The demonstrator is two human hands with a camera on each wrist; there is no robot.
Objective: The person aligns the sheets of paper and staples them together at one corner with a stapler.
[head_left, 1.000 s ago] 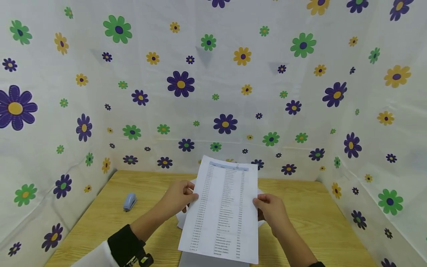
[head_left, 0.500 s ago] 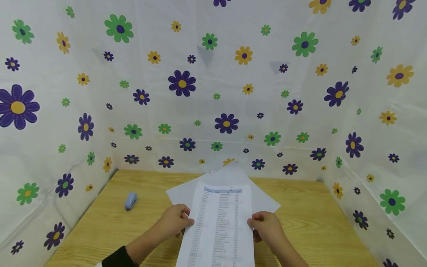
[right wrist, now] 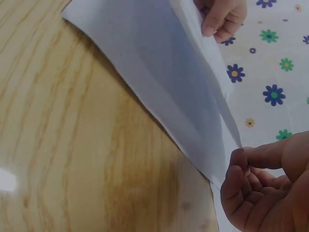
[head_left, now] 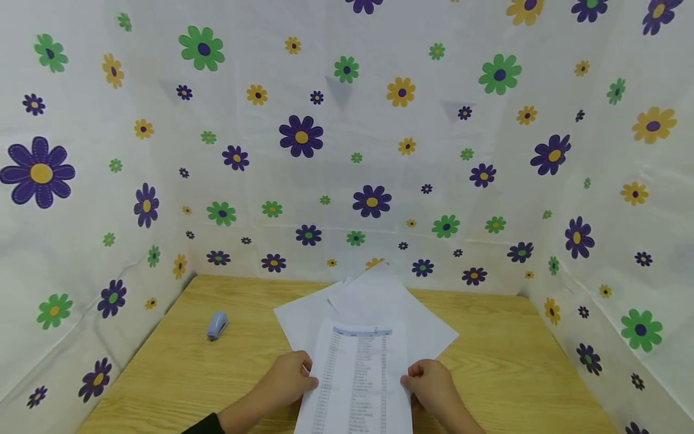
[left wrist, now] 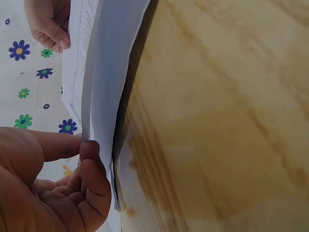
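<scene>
A printed sheet of paper (head_left: pixel 355 386), with columns of small text and a blue header band, is held between both hands at the bottom middle of the head view. My left hand (head_left: pixel 287 378) pinches its left edge between thumb and fingers; the left wrist view shows this pinch (left wrist: pixel 82 150) close up. On the opposite edge, my right hand (head_left: pixel 435 386) pinches the sheet the same way. Below the raised sheet, another white sheet (right wrist: pixel 145 63) lies close over the table in the right wrist view. The printed sheet's lower end is cut off in the head view.
Several white sheets (head_left: pixel 379 295) lie fanned out behind the held one, one with a bent corner. A light blue stapler (head_left: pixel 217 325) stands at the left on the wooden table (head_left: pixel 504 355). Flower-patterned white curtains (head_left: pixel 347 175) enclose the back and sides.
Both hands have lowered the printed sheet and drawn it nearer the body, from a raised, more upright position. The fanned white sheets behind it have come into view. Both pinches stay.
</scene>
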